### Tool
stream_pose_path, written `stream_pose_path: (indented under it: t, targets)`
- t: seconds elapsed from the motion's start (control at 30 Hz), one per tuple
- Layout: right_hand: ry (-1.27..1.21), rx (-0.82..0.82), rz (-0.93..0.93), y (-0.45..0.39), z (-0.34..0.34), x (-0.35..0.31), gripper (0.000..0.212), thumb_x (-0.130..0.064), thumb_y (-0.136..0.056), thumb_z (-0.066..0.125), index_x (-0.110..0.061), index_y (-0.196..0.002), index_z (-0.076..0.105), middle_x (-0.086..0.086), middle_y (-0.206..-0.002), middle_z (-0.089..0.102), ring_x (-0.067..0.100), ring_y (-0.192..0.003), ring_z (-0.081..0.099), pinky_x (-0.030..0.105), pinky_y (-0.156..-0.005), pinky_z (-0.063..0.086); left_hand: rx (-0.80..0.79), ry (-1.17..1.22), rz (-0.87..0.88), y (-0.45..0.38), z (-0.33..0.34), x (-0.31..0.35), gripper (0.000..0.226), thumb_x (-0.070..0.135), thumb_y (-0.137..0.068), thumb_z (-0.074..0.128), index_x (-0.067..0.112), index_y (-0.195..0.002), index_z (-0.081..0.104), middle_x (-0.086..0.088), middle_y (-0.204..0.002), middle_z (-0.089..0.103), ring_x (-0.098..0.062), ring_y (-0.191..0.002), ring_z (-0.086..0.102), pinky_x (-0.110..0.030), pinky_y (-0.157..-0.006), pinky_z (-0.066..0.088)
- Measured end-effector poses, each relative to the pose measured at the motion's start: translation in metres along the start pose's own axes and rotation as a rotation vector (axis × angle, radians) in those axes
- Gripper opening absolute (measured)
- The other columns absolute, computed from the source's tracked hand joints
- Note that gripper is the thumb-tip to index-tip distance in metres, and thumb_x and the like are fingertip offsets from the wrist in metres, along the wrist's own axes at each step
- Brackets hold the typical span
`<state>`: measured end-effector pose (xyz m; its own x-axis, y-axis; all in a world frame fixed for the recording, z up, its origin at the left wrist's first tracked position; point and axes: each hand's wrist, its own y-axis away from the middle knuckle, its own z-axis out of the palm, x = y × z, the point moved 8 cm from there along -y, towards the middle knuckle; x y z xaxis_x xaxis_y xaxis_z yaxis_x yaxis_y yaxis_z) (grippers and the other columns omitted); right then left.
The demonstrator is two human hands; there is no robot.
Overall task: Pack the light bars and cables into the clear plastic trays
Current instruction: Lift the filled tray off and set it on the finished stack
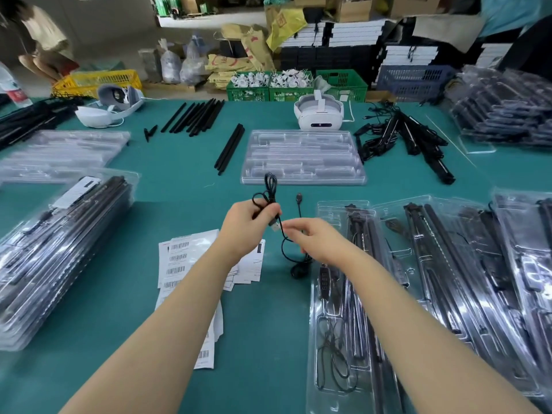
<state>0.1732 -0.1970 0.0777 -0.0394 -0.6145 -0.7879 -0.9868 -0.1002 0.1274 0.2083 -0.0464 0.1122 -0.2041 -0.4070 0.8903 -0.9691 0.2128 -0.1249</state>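
Observation:
My left hand [249, 224] grips a looped bundle of thin black cable [270, 186] above the green table, its USB plug [275, 225] sticking out below the fingers. My right hand [313, 239] pinches the same cable just right of the plug. The rest of the cable trails down to a coil [298, 270] on the table. A clear plastic tray [337, 294] holding light bars and cables lies under my right forearm. An empty clear tray [303, 156] lies farther back. Loose black light bars [228, 149] rest left of it.
Stacks of filled trays sit at left [59, 249] and right [478, 279]. Barcode labels [185, 264] lie under my left forearm. Two white headsets [319, 113], more black bars [194, 116] and a tangle of bars with cables [403, 138] occupy the far side. Crates stand behind the table.

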Motion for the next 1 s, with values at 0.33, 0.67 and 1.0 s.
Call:
stream_pose_path:
  t: [0.33,0.67,1.0]
  targets:
    - [-0.428,0.04,0.004,-0.017,0.002,0.029,0.027,-0.022,-0.103,0.053,-0.015,-0.087,0.074,-0.006,-0.069,0.065,0.009,-0.054,0.042,0.021,-0.051,0.034,0.025,-0.984,0.602,-0.004,0.027,0.037,0.008,0.014,-0.087,0.071,0.018,-0.093,0.071,0.0,-0.081,0.063,-0.024,-0.071,0.063,-0.032,-0.049,0.043]
    - [-0.502,-0.069,0.022,-0.013,0.002,0.034,0.053,-0.045,-0.106,0.038,-0.005,-0.107,0.073,0.003,-0.096,0.077,0.013,-0.063,0.054,0.028,-0.06,0.052,-0.316,-1.493,0.888,0.007,0.068,0.022,0.013,0.009,-0.08,0.063,0.018,-0.088,0.066,0.004,-0.078,0.058,-0.017,-0.066,0.057,-0.029,-0.049,0.028]
    - [-0.27,-0.054,-0.069,-0.009,0.015,0.035,0.015,-0.035,-0.094,0.067,-0.021,-0.097,0.071,-0.004,-0.07,0.06,0.01,-0.061,0.063,0.017,-0.057,0.044,-0.571,-1.559,0.681,-0.001,0.084,0.026,0.016,0.003,-0.096,0.047,0.008,-0.106,0.057,-0.006,-0.093,0.053,-0.027,-0.078,0.058,-0.036,-0.061,0.041]
